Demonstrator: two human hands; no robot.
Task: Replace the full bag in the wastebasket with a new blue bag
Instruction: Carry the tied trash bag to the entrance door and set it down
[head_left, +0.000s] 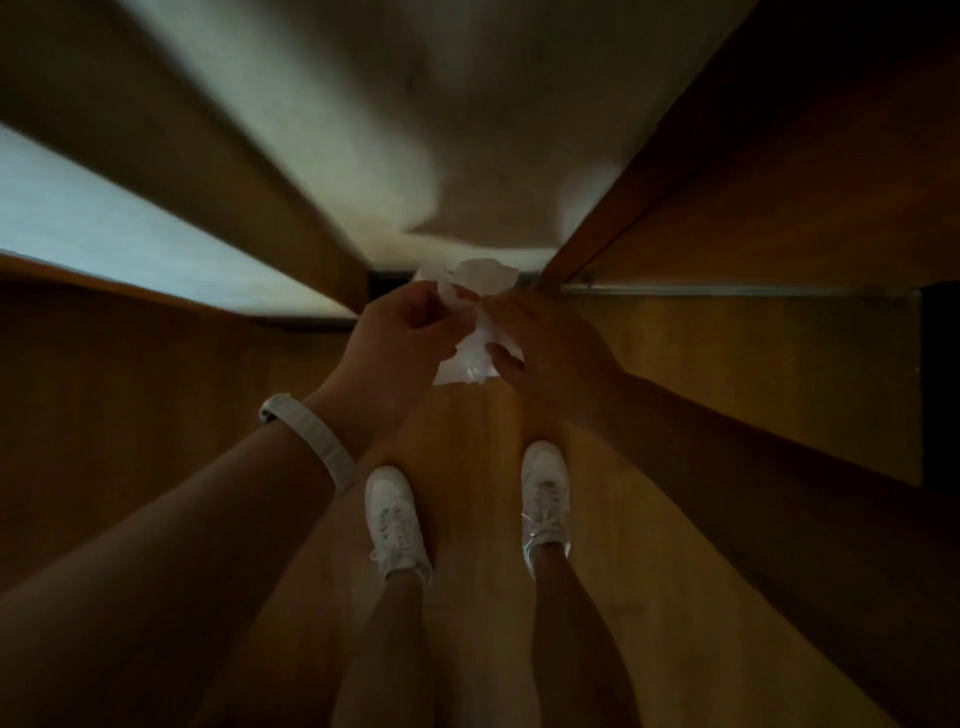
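Observation:
A thin, pale, crumpled plastic bag (475, 317) hangs in front of me above the wooden floor, its colour washed out in the dim light. My left hand (402, 332), with a white band on its wrist, grips the bag's upper left part with curled fingers. My right hand (540, 343) pinches the bag's right side, thumb below and fingers above. No wastebasket is in view.
I stand on a wooden floor (483, 519) in white sneakers (397, 519). A wooden door or panel (727, 208) rises on the right. Wooden frames with a bright pane (130, 234) stand on the left. A light wall (389, 130) lies ahead. The view is dark and blurred.

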